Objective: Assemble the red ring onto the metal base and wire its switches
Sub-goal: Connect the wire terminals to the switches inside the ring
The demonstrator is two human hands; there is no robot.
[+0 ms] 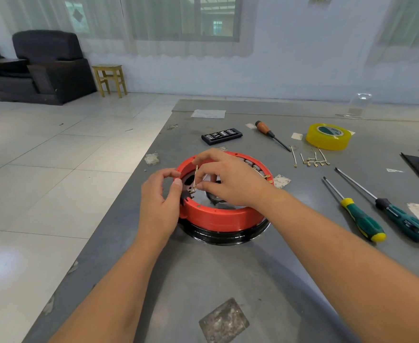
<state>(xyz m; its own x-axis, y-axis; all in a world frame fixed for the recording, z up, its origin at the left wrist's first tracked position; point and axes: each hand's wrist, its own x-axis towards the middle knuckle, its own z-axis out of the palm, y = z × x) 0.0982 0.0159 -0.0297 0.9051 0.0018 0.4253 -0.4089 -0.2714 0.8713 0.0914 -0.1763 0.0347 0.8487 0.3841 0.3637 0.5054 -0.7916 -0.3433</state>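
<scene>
Sitting on base: red ring (pixel 218 219) atop metal base (pixel 228 237)
Right hand (pixel 230 180): grip pinching wire (pixel 195 178) inside ring
Left hand (pixel 160 199): fingers curled, thumb touching ring's rim; grip holds nothing
Bit case (pixel 221 136): bits in rows; on counter (pixel 228 280)

A round red plastic ring (pixel 218 217) sits on a shiny metal base (pixel 228 236) on a grey table (pixel 228 280). The right hand (pixel 230 179) pinches a short wire with brass terminals (pixel 195 178), seemingly at a black switch (pixel 186 198). The left hand (pixel 160 196) touches the ring's rim.
</scene>
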